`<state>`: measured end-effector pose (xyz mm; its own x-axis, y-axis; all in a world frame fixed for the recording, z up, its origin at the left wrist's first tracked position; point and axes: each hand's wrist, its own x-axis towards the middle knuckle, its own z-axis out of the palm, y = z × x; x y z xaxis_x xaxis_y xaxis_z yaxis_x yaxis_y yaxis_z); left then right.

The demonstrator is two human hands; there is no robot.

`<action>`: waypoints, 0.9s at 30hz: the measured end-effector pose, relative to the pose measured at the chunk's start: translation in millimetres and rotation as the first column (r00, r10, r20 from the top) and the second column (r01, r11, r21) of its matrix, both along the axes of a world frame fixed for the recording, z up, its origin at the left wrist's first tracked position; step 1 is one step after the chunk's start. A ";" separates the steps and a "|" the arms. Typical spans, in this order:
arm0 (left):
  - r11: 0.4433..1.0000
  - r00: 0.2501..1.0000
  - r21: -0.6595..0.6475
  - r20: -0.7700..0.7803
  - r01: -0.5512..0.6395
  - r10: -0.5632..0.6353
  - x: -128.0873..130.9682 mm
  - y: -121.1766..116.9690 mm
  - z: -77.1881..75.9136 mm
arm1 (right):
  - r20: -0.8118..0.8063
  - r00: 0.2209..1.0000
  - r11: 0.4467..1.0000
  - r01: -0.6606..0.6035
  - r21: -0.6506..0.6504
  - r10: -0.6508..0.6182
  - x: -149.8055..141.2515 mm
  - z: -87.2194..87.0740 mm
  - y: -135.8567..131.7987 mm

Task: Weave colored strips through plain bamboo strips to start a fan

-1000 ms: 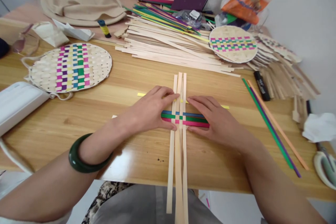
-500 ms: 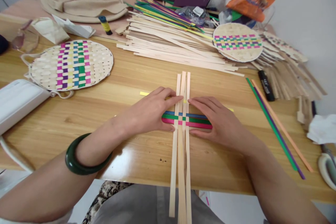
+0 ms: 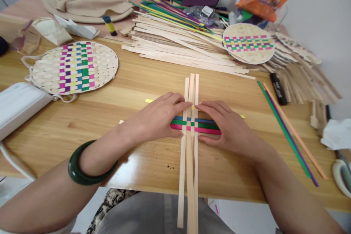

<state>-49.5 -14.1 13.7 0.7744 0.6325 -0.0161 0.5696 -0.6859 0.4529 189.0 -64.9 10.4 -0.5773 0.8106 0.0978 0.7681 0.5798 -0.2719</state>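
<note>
Since the earlier frame, the yellow strip [image 3: 149,101] slid slightly toward you, and the forefingers of your left hand [image 3: 161,117] and right hand [image 3: 233,128] came with it; the rest is practically unchanged. Desk [image 3: 148,170] carries everything. At the back is the pile of pale strips [image 3: 175,47]. In front of you, at mid-desk: the weave, long pale strips [image 3: 181,182] running over the near edge toward your lap, crossed by blue [image 3: 205,121], green [image 3: 208,125] and pink [image 3: 207,130] packed side by side. Oval woven mat [image 3: 74,67] off to the left, smaller round woven mat [image 3: 248,44] back right. Both hands half spread, thumb and forefinger well parted, bracketing the coloured band: forefingers at the yellow strip, thumbs at the band's near edge. Neither is clenched on anything; can't tell what the tucked fingers touch. Smallest item: the gap between yellow and blue, visible at the crossing. I'd call this the packing step, yellow being snugged toward blue. Next move calls for even forefinger pressure from both sides, thumbs backing the near edge so the band stays square and the pale strips don't fan.
</note>
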 end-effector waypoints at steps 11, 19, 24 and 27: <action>1.000 0.999 0.026 -0.033 -0.005 0.006 -0.5 -5.7 2.3 | 0.007 1.000 1.000 -0.022 -0.007 0.022 -3.2 -0.5 -1.4; 1.000 0.999 0.016 -0.040 -0.014 0.014 1.8 -8.0 5.3 | -0.013 1.000 1.000 -0.020 -0.023 0.020 -6.0 0.9 -2.5; 0.999 0.999 -0.023 -0.025 -0.025 0.025 1.5 -7.0 5.2 | -0.009 1.000 0.999 -0.025 -0.035 0.025 -1.2 2.7 -2.3; 0.997 1.000 -0.080 0.010 -0.019 0.020 -1.4 -2.8 5.7 | -0.084 0.996 0.998 0.002 -0.062 -0.007 5.7 3.7 0.2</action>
<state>-50.9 -16.9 19.4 0.7624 0.6444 -0.0593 0.5774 -0.6361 0.5119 194.7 -64.7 14.0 -0.5652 0.8193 0.0960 0.7436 0.5564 -0.3708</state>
